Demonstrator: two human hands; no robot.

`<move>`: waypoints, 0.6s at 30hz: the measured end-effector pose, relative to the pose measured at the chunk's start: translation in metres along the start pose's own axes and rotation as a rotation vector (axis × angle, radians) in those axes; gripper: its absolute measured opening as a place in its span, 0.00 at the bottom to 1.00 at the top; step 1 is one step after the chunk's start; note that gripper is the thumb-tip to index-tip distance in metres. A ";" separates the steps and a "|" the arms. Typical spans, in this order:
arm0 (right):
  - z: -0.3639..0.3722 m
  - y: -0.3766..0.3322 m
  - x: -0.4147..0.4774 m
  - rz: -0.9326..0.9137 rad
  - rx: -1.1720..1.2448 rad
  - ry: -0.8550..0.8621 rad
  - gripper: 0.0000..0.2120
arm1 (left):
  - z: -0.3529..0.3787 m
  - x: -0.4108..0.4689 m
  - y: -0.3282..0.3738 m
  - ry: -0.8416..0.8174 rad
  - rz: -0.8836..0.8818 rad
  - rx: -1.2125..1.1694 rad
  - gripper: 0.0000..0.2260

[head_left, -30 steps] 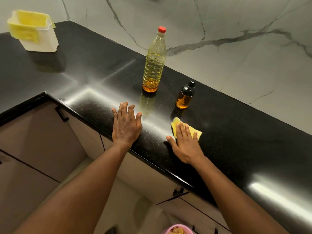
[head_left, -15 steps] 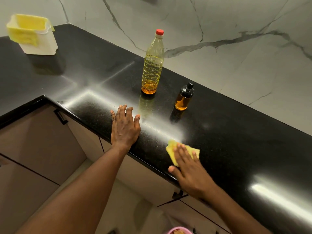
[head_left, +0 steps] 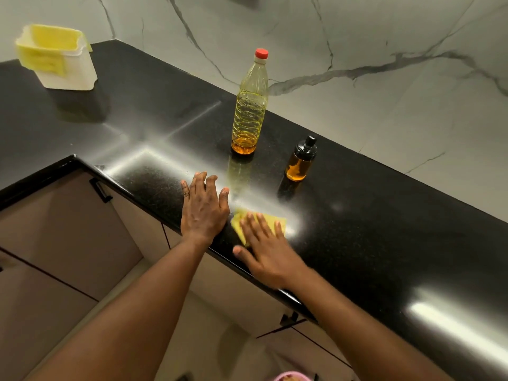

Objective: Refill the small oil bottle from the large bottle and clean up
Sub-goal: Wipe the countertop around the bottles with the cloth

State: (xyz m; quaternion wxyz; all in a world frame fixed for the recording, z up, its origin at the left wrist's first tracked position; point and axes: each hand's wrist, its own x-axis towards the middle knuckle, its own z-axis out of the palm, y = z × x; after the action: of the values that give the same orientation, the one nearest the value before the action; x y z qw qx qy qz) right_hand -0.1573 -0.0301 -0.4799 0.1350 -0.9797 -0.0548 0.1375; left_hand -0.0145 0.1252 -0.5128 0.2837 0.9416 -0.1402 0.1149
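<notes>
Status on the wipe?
Left hand rests on black stone counter. Right hand presses yellow cloth. Tall plastic oil bottle, small amber bottle capped, upright, clear.

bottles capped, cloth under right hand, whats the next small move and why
Probably slide the yellow cloth toward the small oil bottle: the right hand lies flat on it at the edge of the counter, with that and the large bottle capped.

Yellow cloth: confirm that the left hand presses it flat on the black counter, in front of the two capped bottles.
Not so. In the head view the right hand presses the yellow cloth flat on the black counter, in front of the large bottle and the small bottle, both capped; the left hand lies bare beside it.
</notes>
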 end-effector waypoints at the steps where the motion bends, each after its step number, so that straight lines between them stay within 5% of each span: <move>1: 0.006 -0.005 -0.023 -0.037 -0.004 -0.014 0.36 | 0.000 0.000 0.000 -0.007 0.001 0.000 0.21; 7: 0.017 0.039 -0.113 0.098 -0.078 -0.054 0.39 | -0.002 -0.001 0.000 -0.018 0.009 0.020 0.21; 14: -0.017 0.079 -0.014 0.370 0.021 0.039 0.39 | -0.002 -0.001 0.000 -0.019 -0.002 0.010 0.21; 18: -0.007 0.037 -0.001 0.235 0.002 0.035 0.40 | -0.002 -0.002 0.001 -0.014 -0.005 0.010 0.21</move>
State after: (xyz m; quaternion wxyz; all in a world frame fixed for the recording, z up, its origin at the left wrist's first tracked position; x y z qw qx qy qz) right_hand -0.1532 -0.0679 -0.4833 0.1197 -0.9815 0.0628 0.1354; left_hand -0.0167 0.1264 -0.5112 0.2780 0.9442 -0.1394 0.1084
